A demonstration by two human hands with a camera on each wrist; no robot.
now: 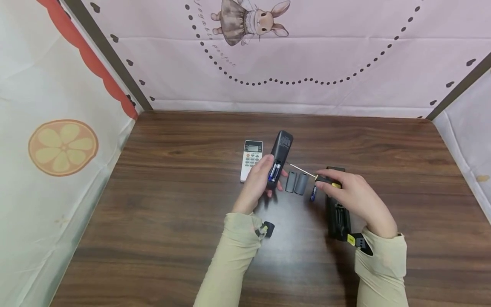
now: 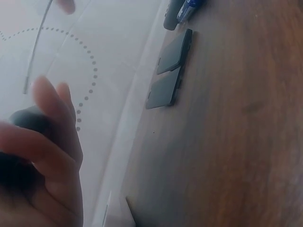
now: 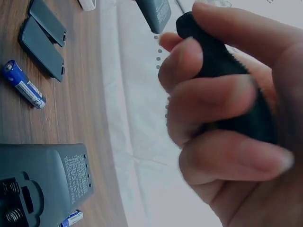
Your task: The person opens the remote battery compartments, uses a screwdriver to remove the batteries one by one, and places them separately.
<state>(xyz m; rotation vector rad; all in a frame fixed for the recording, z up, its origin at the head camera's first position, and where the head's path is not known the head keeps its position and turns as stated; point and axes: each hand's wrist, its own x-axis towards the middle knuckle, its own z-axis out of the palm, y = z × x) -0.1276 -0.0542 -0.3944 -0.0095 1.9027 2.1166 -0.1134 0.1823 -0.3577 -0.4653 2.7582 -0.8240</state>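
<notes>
My left hand (image 1: 253, 183) holds a black remote control (image 1: 283, 145) above the table, its back facing up. Blue-and-white batteries (image 1: 274, 172) sit in its uncovered battery compartment. In my right hand (image 1: 360, 196) is a screwdriver (image 1: 304, 171) with a black and yellow handle; fingers wrap the handle in the right wrist view. The thin metal shaft points left, its tip close to the remote's right edge. Two dark battery covers (image 1: 301, 184) lie side by side between the hands. Beside them rests a loose blue battery (image 3: 26, 85).
A second black remote (image 1: 338, 221) lies back up under my right hand, springs visible in its uncovered compartment. Another battery (image 3: 72, 218) shows at its edge. Left of the held remote is a white remote (image 1: 251, 158) with a small screen. Fabric walls border the wooden table (image 1: 172, 238).
</notes>
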